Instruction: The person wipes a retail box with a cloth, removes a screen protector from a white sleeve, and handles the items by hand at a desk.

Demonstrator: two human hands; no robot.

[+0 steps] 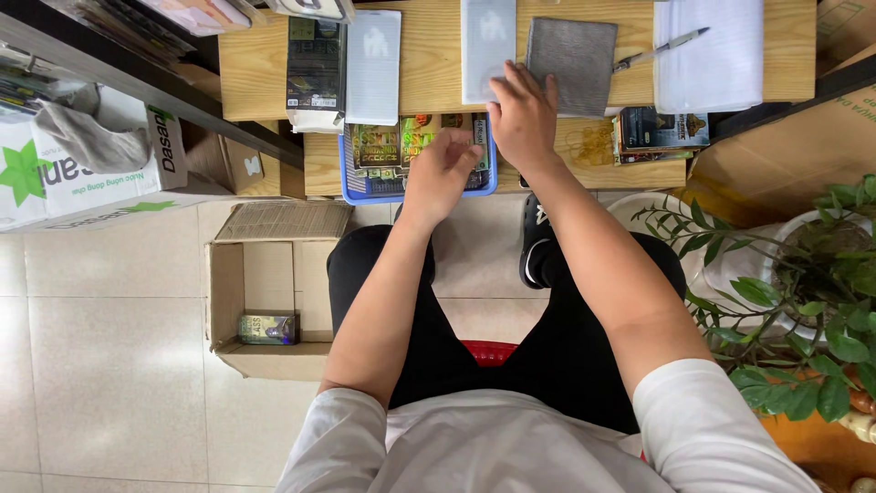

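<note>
Over a low wooden bench (630,169), I am watching two bare hands working from above. My view is showing the left hand (438,173) hovering over a blue tray (351,187) of glossy packets (379,146); its fingers are curling loosely together, and I cannot tell whether they are pinching anything. The right hand (522,114) is lying flat, fingers apart, with its fingertips pressing on a white sleeve (486,36) on the upper desk (438,55). A grey pad (575,59) is sitting just beside that hand, a pen (659,48) further right. An open cardboard box (265,301) holding one packet is standing on the floor, left of the knees.
</note>
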